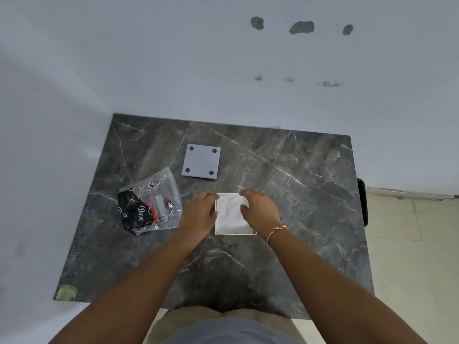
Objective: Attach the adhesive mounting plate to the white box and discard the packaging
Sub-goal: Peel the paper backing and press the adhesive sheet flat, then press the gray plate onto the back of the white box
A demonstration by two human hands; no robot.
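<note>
At the bottom of the frame are the person's grey shirt (231, 331) and two bare arms that reach up toward the middle of the picture. They reach over a dark marble table (298, 244) with thin pale lines in it. A bit of yellow-green tape (65, 292) sits on the table's lower left corner.

In the middle of the frame lies the white box (232, 223). It rests flat on the table. Its top looks white and a little crinkly.

The left hand (200, 214) is on the left side of the box. Its fingers curl around the box's left edge and upper left corner, so it is holding the box. The right hand (259, 211) lies over the upper right part of the box. Its fingers bend down onto the white top and press or pinch there; I cannot tell which. A red and white thread band (275, 232) goes around the right wrist.

To the left of the hands lies a clear plastic bag (151, 202). It has black and red print, and small parts show inside it.

Farther up, above the box, lies the grey square mounting plate (201, 162). It has four dark dots, one near each corner. It is apart from the box and the bag.

Behind the table is a white wall (223, 58) with grey patches in the upper right.
</note>
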